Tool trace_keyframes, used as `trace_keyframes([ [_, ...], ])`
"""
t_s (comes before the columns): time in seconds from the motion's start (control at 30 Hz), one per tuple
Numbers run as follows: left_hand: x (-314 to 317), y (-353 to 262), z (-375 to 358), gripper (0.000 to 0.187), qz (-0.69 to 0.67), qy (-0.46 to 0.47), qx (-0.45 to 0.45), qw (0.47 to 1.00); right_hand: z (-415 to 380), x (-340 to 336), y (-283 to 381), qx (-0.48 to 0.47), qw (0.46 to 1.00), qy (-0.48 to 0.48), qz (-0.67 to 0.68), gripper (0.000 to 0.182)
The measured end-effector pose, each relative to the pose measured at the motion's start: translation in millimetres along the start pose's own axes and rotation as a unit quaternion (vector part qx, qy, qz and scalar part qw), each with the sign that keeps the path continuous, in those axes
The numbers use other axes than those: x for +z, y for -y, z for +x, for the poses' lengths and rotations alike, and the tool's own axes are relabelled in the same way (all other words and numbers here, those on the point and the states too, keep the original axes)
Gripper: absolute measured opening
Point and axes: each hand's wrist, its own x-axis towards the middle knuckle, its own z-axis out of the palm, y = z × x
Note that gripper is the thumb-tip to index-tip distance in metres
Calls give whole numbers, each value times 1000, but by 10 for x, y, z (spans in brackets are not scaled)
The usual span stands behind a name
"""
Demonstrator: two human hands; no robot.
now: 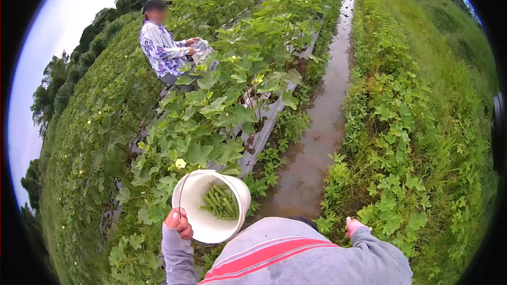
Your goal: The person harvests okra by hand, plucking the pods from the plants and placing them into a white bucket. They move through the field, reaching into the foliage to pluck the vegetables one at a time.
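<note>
Head view: bucket (190, 195) at wearer's L front, beside the crop row. L hand (179, 224) grasps the wire handle (180, 194), fingers wrapped round it at the bucket's L edge; prob. so the wt. hangs from the wire and the mouth stays accessible. Pods (222, 202) lie loose inside, toward the R of the interior, prob. settled there by the tilt.

R hand (353, 226) is out to the R, near the low plants (391, 219), well apart from the bucket. Fingers look partly curled; cannot tell if anything is gripped. Arm spread prob. helps balance beside the wet ditch (317, 150).

Orientation: bucket mouth faces up toward the cam., slightly L; long axis (mouth to base) runs away from the cam., base offset R. Exact tilt n/a, owing to lens distortion. Pods roughly parallel, many w/ long axes slanting upper L to lower R; tip dir. too small to tell.

Co-worker (162, 47), upper L beyond the plants, has both hands at a pale bag (202, 51), held at waist ht.
</note>
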Motion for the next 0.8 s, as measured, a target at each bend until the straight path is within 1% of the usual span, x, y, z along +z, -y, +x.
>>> trace_keyframes([
  [0.07,245,33,224,23,-78,23,2,997,-132,290,445,-36,992,29,119,54],
  [0.13,378,124,430,25,-91,40,19,995,-159,526,857,-65,975,102,187,54],
  [0.17,419,174,559,27,-109,45,33,993,-152,627,1036,-89,968,121,202,55],
  [0.23,467,300,816,34,-123,52,58,989,-282,688,1434,-157,954,142,210,57],
  [0.3,478,390,1015,34,-144,68,50,986,-493,598,1711,-223,934,169,222,61],
  [0.33,465,417,1137,35,-161,79,40,983,-573,549,1844,-227,934,165,222,61],
  [0.4,336,471,1382,35,-177,69,29,981,-732,488,2104,-258,937,126,200,66],
  [0.43,247,514,1516,34,-144,73,28,987,-745,442,2202,-278,932,143,185,69],
  [0.47,178,532,1612,34,-111,72,27,991,-864,404,2369,-276,934,146,172,69],
  [0.5,132,551,1712,34,-105,56,15,993,-1012,370,2597,-260,938,132,187,71],
  [0.53,111,544,1812,33,-100,68,15,993,-1086,366,2853,-243,942,119,199,74],
  [0.57,79,513,1929,33,-82,58,-1,995,-1054,373,3079,-259,928,148,224,76],
  [0.6,36,498,2042,32,-64,53,-16,996,-1059,408,3327,-256,931,156,210,76],
  [0.63,-12,513,2154,32,-70,43,-14,997,-1097,449,3621,-264,924,155,230,75],
  [0.7,-71,538,2374,33,-189,70,-36,979,-1109,544,4165,-287,910,158,253,73],
  [0.73,-68,538,2451,33,-190,68,-38,979,-1025,625,4423,-300,905,162,255,74],
  [0.8,-45,536,2586,32,-162,59,-59,983,-859,752,4862,-309,902,182,240,67],
])
